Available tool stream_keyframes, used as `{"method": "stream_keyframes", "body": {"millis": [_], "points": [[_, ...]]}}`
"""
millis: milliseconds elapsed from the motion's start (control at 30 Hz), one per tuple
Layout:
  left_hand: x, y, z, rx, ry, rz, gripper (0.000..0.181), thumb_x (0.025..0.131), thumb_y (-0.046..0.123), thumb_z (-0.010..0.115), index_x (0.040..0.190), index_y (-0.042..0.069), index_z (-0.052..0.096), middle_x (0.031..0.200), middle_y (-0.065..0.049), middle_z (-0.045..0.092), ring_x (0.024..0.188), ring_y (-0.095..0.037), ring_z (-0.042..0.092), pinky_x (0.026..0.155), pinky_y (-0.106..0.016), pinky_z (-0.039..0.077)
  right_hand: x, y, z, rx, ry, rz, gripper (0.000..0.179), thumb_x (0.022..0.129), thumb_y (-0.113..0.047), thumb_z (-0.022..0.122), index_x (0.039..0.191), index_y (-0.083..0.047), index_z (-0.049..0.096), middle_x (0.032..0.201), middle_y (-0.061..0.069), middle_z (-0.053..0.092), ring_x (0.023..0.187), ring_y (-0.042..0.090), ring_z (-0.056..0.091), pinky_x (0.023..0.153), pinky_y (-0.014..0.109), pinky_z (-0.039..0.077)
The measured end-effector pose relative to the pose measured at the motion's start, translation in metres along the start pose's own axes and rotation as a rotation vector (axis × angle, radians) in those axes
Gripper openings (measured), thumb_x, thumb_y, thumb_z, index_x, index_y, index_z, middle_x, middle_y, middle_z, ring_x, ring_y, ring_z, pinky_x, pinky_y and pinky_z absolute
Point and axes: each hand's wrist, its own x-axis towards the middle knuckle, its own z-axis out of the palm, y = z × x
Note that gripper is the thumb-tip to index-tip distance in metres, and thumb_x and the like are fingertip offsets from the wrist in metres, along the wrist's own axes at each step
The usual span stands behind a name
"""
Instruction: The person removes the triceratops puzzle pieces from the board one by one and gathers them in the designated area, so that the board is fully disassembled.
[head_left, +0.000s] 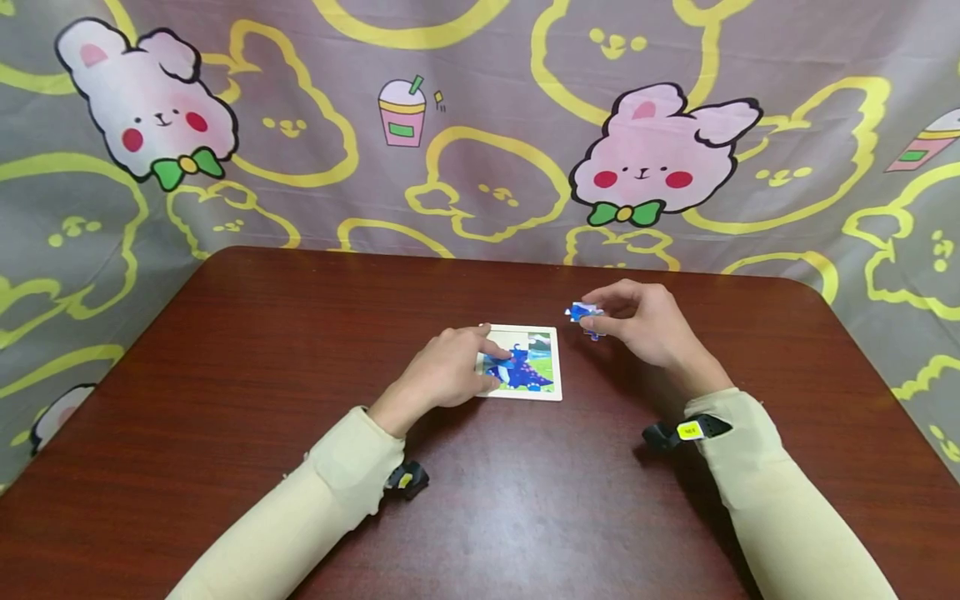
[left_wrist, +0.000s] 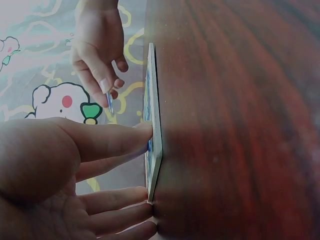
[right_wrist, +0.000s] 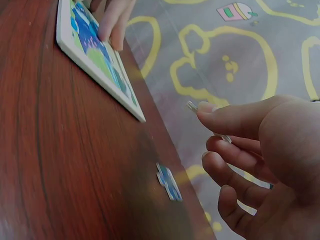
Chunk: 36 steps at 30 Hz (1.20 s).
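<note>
A small jigsaw puzzle in a white frame (head_left: 558,362) lies flat on the table, showing a blue dinosaur picture with a pale gap at its upper left. My left hand (head_left: 446,367) rests over its left side, index finger and thumb touching the picture and the other fingers at the frame's edge. To the right of the puzzle, my right hand (head_left: 648,325) pinches a blue and white puzzle piece (head_left: 581,312) between thumb and fingers, above the table. Beneath it, another puzzle piece (right_wrist: 170,182) lies on the tabletop, partly hidden in the head view.
The dark red-brown wooden table (head_left: 300,333) has rounded far corners. A grey curtain (head_left: 480,100) with yellow outlines and cartoon rabbits hangs behind it and at both sides. Black straps circle both wrists over cream sleeves (head_left: 337,467).
</note>
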Motion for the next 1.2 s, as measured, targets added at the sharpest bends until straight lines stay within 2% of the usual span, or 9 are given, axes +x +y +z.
{"method": "stream_keyframes", "body": {"millis": [233, 667, 900, 1200], "points": [[0.000, 0.000, 0.000, 0.002, -0.004, -0.003, 0.038, 0.094, 0.024, 0.081, 0.132, 0.025, 0.077, 0.168, -0.009, 0.045, 0.152, -0.040, 0.047, 0.118, -0.056, 0.047, -0.005, 0.015, -0.014, -0.072, 0.019, 0.005, 0.042, 0.094, -0.036, 0.082, 0.130, -0.016, 0.075, 0.124, 0.012, 0.075, 0.106, 0.028, 0.070, 0.083, 0.027, 0.054], [-0.002, 0.001, 0.001, -0.024, -0.004, -0.025, 0.039, 0.095, 0.023, 0.081, 0.134, 0.026, 0.076, 0.169, -0.006, 0.044, 0.155, -0.038, 0.044, 0.116, -0.056, 0.048, -0.010, 0.047, -0.035, -0.179, 0.018, 0.029, 0.038, 0.096, -0.036, 0.081, 0.128, -0.016, 0.077, 0.118, 0.013, 0.079, 0.104, 0.027, 0.070, 0.084, 0.031, 0.051], [-0.001, 0.002, 0.001, -0.023, -0.007, -0.025, 0.039, 0.095, 0.023, 0.080, 0.134, 0.026, 0.076, 0.170, -0.006, 0.043, 0.155, -0.039, 0.043, 0.118, -0.057, 0.046, -0.010, 0.054, -0.036, -0.190, 0.004, 0.040, 0.036, 0.096, -0.030, 0.080, 0.127, -0.012, 0.077, 0.119, 0.017, 0.077, 0.106, 0.031, 0.068, 0.089, 0.039, 0.047], [-0.002, 0.002, 0.001, -0.019, -0.014, -0.021, 0.039, 0.096, 0.023, 0.080, 0.135, 0.026, 0.076, 0.170, -0.007, 0.043, 0.155, -0.040, 0.043, 0.120, -0.057, 0.044, -0.008, 0.054, -0.033, -0.206, 0.011, 0.008, 0.032, 0.095, -0.025, 0.081, 0.124, -0.010, 0.078, 0.110, 0.017, 0.077, 0.100, 0.030, 0.063, 0.082, 0.037, 0.043]]}}
